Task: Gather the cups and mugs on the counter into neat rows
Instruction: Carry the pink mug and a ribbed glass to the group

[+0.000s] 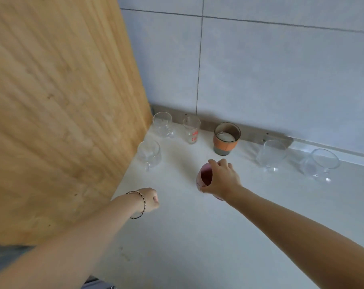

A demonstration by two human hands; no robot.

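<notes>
Pink cup (204,176) tilted, mouth facing left, over the counter (197,236) just in front of the orange cup (226,140) — right hand (224,179) wraps it, fingers curled round. Left hand (151,200) balled in a fist, holding nothing — near the wood panel (62,101).

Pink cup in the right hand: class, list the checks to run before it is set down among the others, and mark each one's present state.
1. Right hand grips the pink cup: ok, fingers wrap its rim.
2. Pink cup upright: not ok, it tilts, mouth toward the left.
3. Pink cup empty: cannot tell.
4. Bare counter between the front mug and the orange cup: ok.
5. Left hand out of the way: ok, curled, holding nothing.
6. Rows neat: not ok, the near right mug and the far right mug stand apart from the rest.
</notes>
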